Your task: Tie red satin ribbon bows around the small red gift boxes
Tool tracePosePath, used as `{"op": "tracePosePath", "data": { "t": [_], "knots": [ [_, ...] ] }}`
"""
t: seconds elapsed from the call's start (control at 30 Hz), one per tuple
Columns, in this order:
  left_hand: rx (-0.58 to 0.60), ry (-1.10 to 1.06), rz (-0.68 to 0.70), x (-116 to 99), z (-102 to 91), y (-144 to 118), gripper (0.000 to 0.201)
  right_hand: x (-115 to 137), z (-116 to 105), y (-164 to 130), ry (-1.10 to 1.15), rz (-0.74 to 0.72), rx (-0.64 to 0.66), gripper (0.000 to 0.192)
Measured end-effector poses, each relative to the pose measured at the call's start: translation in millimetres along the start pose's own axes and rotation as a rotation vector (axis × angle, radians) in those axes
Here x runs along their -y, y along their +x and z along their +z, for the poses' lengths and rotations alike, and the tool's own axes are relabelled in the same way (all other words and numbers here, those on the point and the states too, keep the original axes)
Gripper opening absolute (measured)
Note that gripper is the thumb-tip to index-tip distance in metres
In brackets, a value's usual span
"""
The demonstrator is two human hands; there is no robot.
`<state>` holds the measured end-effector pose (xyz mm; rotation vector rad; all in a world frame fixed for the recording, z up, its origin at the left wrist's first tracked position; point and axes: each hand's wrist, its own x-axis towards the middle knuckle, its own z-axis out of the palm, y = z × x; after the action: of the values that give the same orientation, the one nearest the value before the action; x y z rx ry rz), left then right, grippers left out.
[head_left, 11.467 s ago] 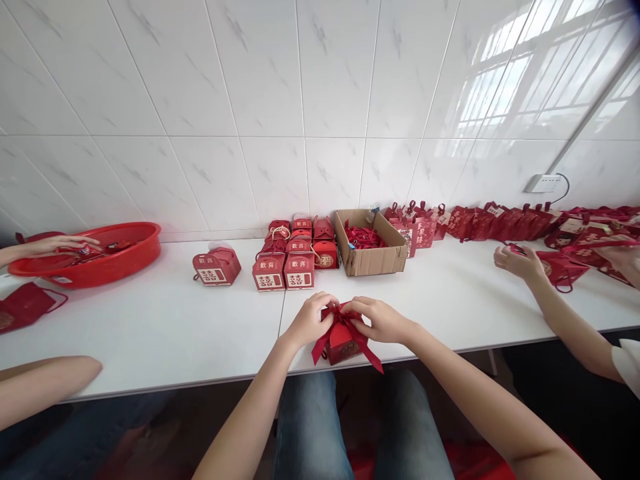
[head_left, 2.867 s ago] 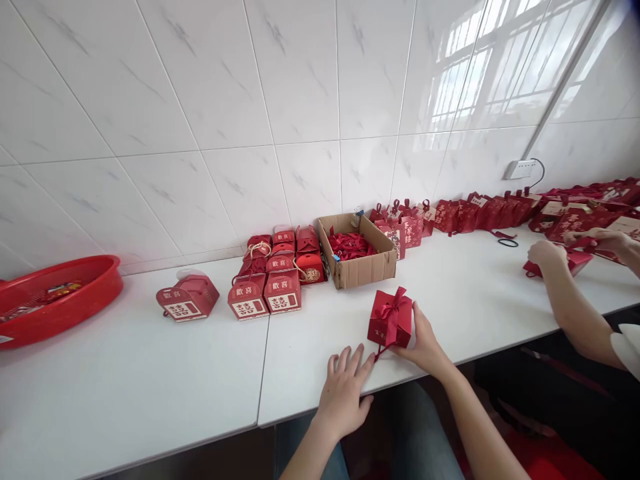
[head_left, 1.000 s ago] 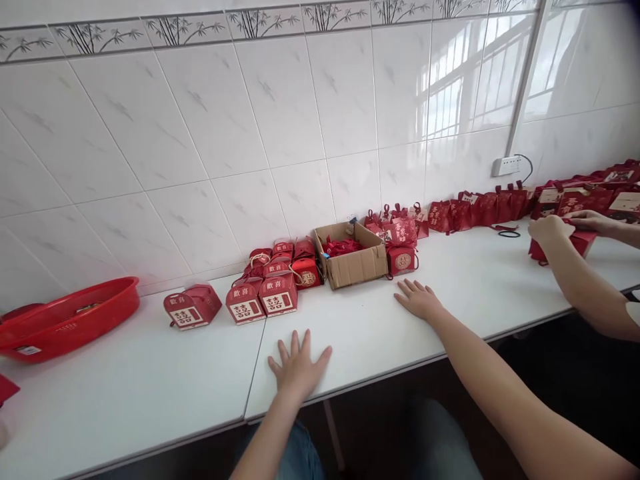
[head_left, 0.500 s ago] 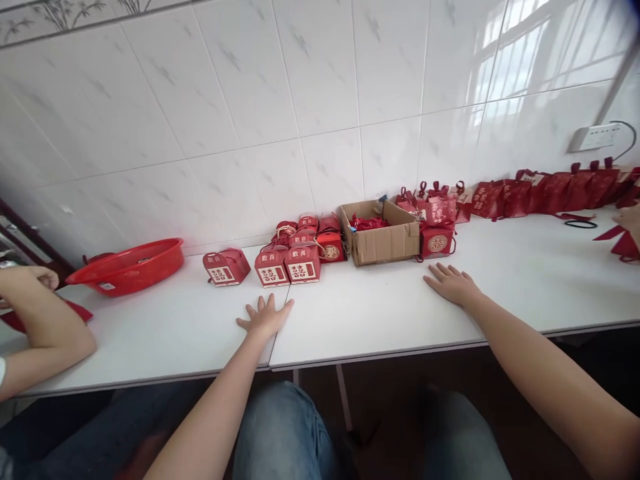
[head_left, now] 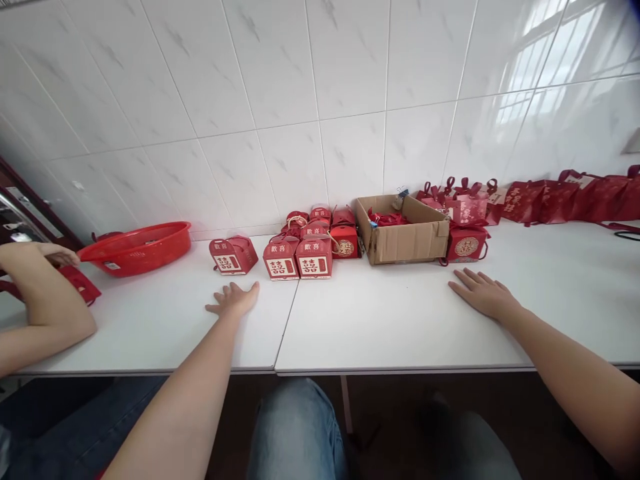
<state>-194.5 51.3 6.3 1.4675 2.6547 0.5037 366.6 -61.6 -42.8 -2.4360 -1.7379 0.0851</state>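
Observation:
My left hand (head_left: 234, 300) is spread just in front of a red gift box (head_left: 233, 256) with a white printed panel; it holds nothing. Resting palm down on the white table (head_left: 360, 320), my right hand (head_left: 484, 292) has its fingers stretched out and is empty. It lies in front of a red gift box with a round gold emblem (head_left: 466, 247). Between my hands, farther back, a cluster of red gift boxes (head_left: 314, 259) stands beside an open cardboard box (head_left: 409, 243). Red ribbon-like pieces (head_left: 387, 219) lie inside the cardboard box.
A red plastic basin (head_left: 140, 252) sits at the left. Next to it a co-worker's bent arm (head_left: 55, 313) leans on the table, by a red item (head_left: 83, 285). Red bags with loop handles (head_left: 553, 200) line the tiled wall at the right. A seam divides the tabletop.
The view has turned and shifted slightly. My left hand has moved left, from before the box cluster to near the single box. My right hand stays flat on the table.

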Motion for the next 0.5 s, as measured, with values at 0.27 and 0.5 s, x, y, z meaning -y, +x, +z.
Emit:
{"op": "tracePosePath", "data": {
  "t": [0.27, 0.5],
  "knots": [
    [-0.162, -0.135, -0.133, 0.1, 1.6, 51.5, 0.116, 1.0, -1.1, 3.6, -0.015, 0.047, -0.046, 0.066],
    [-0.149, -0.13, -0.083, -3.1, -0.7, 82.4, 0.119, 3.3, -2.7, 4.6, 0.035, 0.09, -0.059, 0.063]
  ]
}}
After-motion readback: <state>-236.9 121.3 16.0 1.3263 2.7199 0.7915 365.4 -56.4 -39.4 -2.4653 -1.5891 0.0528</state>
